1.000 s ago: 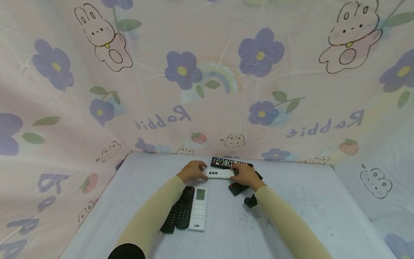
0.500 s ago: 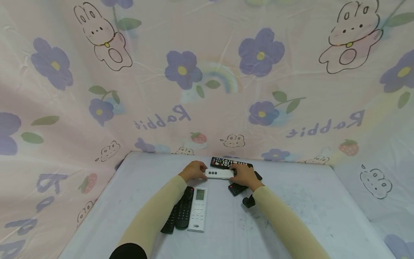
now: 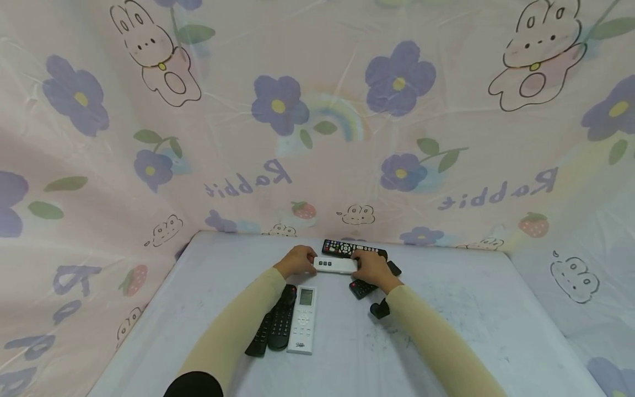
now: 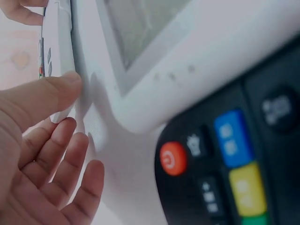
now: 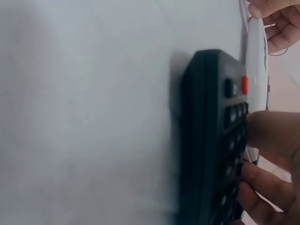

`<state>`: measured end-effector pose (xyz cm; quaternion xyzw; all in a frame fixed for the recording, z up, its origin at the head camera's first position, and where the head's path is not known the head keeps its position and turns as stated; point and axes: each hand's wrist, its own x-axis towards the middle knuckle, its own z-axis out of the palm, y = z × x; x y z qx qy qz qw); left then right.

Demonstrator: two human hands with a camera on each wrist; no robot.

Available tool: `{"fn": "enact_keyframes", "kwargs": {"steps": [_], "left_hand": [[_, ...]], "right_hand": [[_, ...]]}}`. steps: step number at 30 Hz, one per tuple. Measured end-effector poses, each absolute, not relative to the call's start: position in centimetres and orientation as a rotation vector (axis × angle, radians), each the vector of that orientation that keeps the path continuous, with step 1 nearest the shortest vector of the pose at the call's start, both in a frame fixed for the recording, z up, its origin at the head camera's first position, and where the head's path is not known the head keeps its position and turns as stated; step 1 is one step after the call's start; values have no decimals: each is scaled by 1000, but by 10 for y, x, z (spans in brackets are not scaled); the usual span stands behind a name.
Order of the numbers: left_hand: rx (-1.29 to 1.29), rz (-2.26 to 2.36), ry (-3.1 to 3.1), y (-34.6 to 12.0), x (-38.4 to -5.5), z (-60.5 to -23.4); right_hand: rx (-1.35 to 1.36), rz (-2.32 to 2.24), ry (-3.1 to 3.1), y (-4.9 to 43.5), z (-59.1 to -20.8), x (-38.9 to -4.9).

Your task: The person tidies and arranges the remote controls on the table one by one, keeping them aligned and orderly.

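Note:
A small white remote control [image 3: 335, 266] with several grey buttons lies crosswise between both hands at the middle back of the table. My left hand [image 3: 296, 260] pinches its left end; in the left wrist view the thumb [image 4: 63, 91] presses on its near side and the fingers curl at its end. At the other end, my right hand [image 3: 371, 268] grips it between thumb and fingers. A black remote [image 5: 206, 140] lies under and in front of the right hand, partly hidden by it. Behind the white remote is a long black remote [image 3: 342, 248] with coloured buttons.
Nearer the front, a white air-conditioner remote [image 3: 301, 331] with a screen lies beside a black remote [image 3: 280, 328] and another black remote [image 3: 258, 342], partly under the left sleeve. A small black object [image 3: 380, 309] sits at the right cuff. A printed curtain [image 3: 337, 165] hangs behind the table.
Both hands keep their hold on the white remote, which stays nearly in place. The whole head view has shifted very slightly.

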<state>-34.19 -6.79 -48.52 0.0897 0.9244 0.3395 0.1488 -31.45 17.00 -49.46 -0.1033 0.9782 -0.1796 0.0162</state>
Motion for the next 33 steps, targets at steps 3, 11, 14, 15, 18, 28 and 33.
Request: {"fn": "enact_keyframes", "kwargs": {"steps": [3, 11, 14, 15, 18, 28, 33], "left_hand": [[267, 986, 2666, -68, -341, -484], [417, 986, 2693, -71, -341, -479], [450, 972, 2688, -72, -340, -476], [464, 966, 2687, -72, -340, -476], [493, 953, 2685, -73, -339, -476], [545, 993, 2662, -75, -335, -475], [564, 1013, 2662, -74, -330, -472]], "right_hand": [[-312, -581, 3039, 169, -494, -313], [-361, -667, 3037, 172, -492, -310], [-359, -711, 3022, 174, -488, -305], [-353, -720, 3016, 175, -487, -303], [-344, -722, 3013, 177, -486, -301], [-386, -767, 3042, 182, -483, -288], [-414, -820, 3063, 183, -482, -280]]}}
